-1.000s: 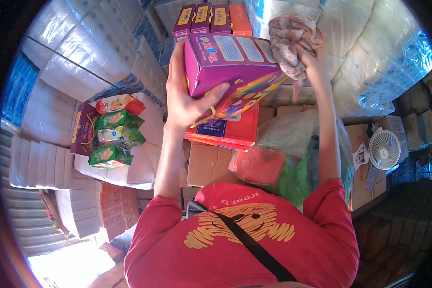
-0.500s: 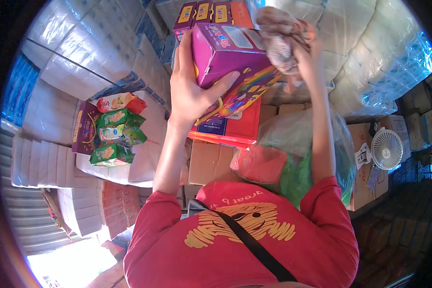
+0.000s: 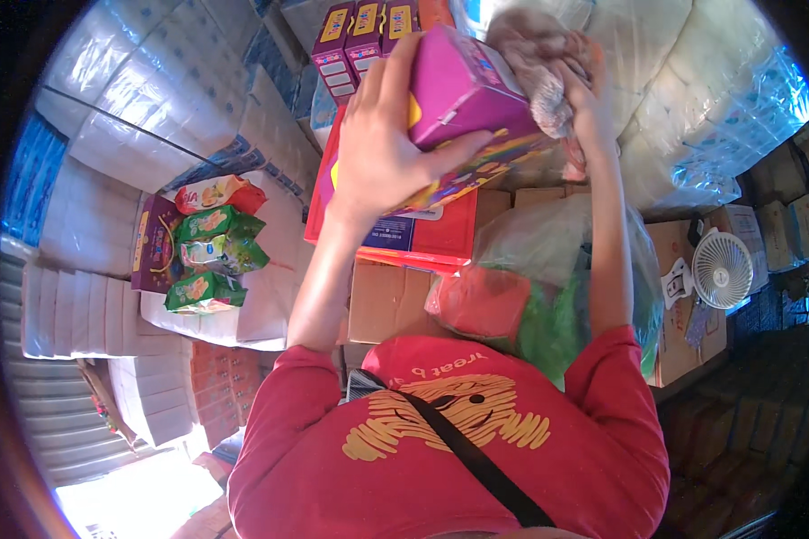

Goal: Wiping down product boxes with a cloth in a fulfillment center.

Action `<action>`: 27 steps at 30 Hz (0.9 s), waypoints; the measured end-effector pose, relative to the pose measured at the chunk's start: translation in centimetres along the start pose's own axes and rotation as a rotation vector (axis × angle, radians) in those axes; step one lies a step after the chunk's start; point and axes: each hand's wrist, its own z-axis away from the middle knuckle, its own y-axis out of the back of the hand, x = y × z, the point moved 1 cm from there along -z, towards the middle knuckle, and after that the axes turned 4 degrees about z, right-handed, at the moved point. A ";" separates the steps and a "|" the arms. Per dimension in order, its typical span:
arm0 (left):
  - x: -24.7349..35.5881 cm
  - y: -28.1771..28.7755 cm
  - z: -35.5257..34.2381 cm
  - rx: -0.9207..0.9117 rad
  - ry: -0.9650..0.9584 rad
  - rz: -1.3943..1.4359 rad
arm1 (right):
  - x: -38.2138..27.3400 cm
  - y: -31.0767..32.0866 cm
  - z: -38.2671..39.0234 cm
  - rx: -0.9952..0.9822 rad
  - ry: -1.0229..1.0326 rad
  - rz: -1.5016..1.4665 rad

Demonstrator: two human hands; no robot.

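Note:
My left hand (image 3: 391, 148) grips a purple cardboard box (image 3: 472, 99) with a rainbow print, thumb on the near side and fingers over its left edge. The box is tilted above a red box (image 3: 449, 235). In my right hand (image 3: 587, 112) is a crumpled, brownish-pink cloth (image 3: 535, 67), pressed against or close to the purple box's right end. The bunched cloth partly hides the right fingers.
Several purple boxes (image 3: 364, 49) stand at the back. Green and red snack packets (image 3: 220, 242) lie on white packs at left beside another purple box (image 3: 155, 242). A clear bag with green contents (image 3: 557, 332) and a white fan (image 3: 722, 268) are at right.
The purple box has shifted right and turned slightly in my left hand, uncovering more of the red box's left side. My right hand and the cloth have moved a little right.

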 end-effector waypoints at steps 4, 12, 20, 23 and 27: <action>-2.3 0.5 0.0 -0.029 0.090 0.171 | 5.4 5.2 0.1 0.059 -0.141 0.089; -3.6 1.9 -2.0 -0.192 0.091 0.349 | 4.0 8.4 2.9 0.087 -0.248 -0.028; -1.2 -1.6 -2.2 -0.661 -0.274 -0.191 | -2.1 5.5 4.6 0.122 -0.255 -0.254; -0.4 -4.1 -1.5 -0.717 -0.301 -0.187 | -2.0 2.5 5.7 0.117 -0.294 -0.157; -0.9 -4.1 -1.5 -0.752 -0.234 -0.224 | 1.3 2.2 4.9 0.038 -0.276 -0.160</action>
